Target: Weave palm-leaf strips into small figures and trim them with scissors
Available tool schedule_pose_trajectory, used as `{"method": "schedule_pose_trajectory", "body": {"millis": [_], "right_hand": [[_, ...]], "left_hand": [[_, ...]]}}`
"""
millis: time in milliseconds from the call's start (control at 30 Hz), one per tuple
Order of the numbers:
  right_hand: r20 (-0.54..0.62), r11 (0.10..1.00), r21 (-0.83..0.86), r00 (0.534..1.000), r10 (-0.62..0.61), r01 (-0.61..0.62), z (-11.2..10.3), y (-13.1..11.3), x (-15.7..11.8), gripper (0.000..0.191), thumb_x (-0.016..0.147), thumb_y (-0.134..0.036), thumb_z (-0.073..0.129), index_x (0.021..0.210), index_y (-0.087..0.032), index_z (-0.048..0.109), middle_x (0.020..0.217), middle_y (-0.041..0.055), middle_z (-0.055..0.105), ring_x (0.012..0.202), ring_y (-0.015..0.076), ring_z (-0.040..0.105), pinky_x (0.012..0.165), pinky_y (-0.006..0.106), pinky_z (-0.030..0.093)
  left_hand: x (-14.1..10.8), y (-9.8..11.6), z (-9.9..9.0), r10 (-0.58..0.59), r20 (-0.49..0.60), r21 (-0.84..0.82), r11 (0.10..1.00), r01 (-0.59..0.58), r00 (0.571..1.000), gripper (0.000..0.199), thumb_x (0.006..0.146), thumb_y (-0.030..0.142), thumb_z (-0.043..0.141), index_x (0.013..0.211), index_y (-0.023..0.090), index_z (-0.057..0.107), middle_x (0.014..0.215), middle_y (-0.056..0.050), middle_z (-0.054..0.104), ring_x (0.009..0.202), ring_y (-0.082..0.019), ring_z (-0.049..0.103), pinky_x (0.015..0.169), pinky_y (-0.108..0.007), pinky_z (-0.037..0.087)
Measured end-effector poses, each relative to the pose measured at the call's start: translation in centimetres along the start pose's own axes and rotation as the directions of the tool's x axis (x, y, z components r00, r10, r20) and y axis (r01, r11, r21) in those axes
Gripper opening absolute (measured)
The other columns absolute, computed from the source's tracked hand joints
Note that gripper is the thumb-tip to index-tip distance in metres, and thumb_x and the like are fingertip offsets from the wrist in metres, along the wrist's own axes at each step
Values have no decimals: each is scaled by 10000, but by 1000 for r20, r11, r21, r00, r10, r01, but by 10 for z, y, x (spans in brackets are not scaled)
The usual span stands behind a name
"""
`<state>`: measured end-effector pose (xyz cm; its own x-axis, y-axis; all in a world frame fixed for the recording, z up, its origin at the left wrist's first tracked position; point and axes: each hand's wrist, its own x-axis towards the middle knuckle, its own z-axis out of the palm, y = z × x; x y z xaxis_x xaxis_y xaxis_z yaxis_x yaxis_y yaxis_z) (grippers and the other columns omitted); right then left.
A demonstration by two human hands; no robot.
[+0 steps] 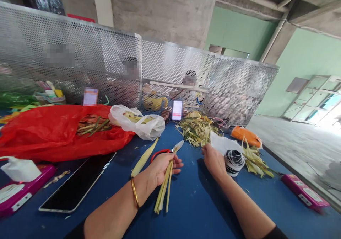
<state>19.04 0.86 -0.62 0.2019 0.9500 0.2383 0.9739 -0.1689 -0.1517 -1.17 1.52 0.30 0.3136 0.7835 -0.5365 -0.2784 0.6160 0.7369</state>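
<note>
While left fingers (178, 165) spread beneath thumb-held leaf strips (165, 187), right fingers (205, 149) curl closed at leaf pile (195, 128)

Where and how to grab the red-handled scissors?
Take the red handle loop, coming in from the left, between the long pale husk and the left hand. That arc is exposed, and the blades point away, up and right. The hand hides the rest of the handles; I can't tell if it's touching them, so I'd probably clear it first.
</note>
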Motion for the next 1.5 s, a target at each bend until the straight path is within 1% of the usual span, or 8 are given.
{"method": "schedule_pose_trajectory", "body": {"millis": [333,600,867,1033,1133,1233,1333,1500], "right_hand": [[-58,989,28,988,-144,146,-2,1,-2,188,987,-222,345,982,-189,531,919,52,704,792,160,663,632,229,349],[5,949,46,950,-313,313,-10,-12,-26,122,921,-151,433,880,-196,538,716,2,671,660,145,619,579,238,314],[-211,567,233,611,-763,790,-17,-29,-94,216,914,-88,334,832,-198,500,732,25,631,649,147,543,650,257,386],[-164,473,209,507,-846,856,-12,-39,-115,209,915,-118,349,801,-206,499,672,2,593,587,140,512,585,258,373],[-199,568,157,589,-783,808,-30,-26,-102,193,935,-193,370,854,-217,544,775,28,625,660,147,569,617,258,404],[-369,955,-16,886,-282,297,-59,-5,-67,301,941,-428,432,1041,-183,575,1048,137,616,838,229,616,669,309,441],[-263,972,-233,964,-24,-39,-72,8,-28,575,851,-640,475,1081,-123,577,1068,193,593,877,315,631,658,349,441],[47,968,-245,996,74,-61,-58,7,-6,584,860,-660,426,1044,-128,583,990,158,633,857,297,654,652,327,419]], "left_hand": [[-1,-2,2,32,31,16,999,-33,999,253,907,187,467,667,137,528,702,-53,648,633,-139,654,581,-244,523],[-3,-4,3,-15,55,89,996,10,998,172,844,230,581,702,139,548,730,-59,676,610,-139,666,398,-169,381],[-6,-16,5,-214,247,148,972,181,945,193,820,211,560,649,124,535,820,-115,704,555,-97,623,358,-137,283],[-7,-16,7,-300,327,67,953,294,896,174,831,222,588,700,128,524,748,-75,649,582,-109,630,357,-122,276],[-7,-12,7,-272,310,-31,955,296,911,198,894,207,522,711,138,494,570,33,486,382,-22,428,344,-110,213],[-7,-9,6,-222,246,-61,968,244,943,260,946,186,394,699,142,464,533,64,395,329,6,274,341,-112,165],[-6,-6,4,-127,187,-33,990,135,974,246,938,177,394,709,138,477,551,61,395,344,3,273,351,-125,169],[-6,3,-1,26,184,45,998,-35,983,235,918,180,420,695,138,481,549,63,380,355,-5,247,349,-148,152]]}}
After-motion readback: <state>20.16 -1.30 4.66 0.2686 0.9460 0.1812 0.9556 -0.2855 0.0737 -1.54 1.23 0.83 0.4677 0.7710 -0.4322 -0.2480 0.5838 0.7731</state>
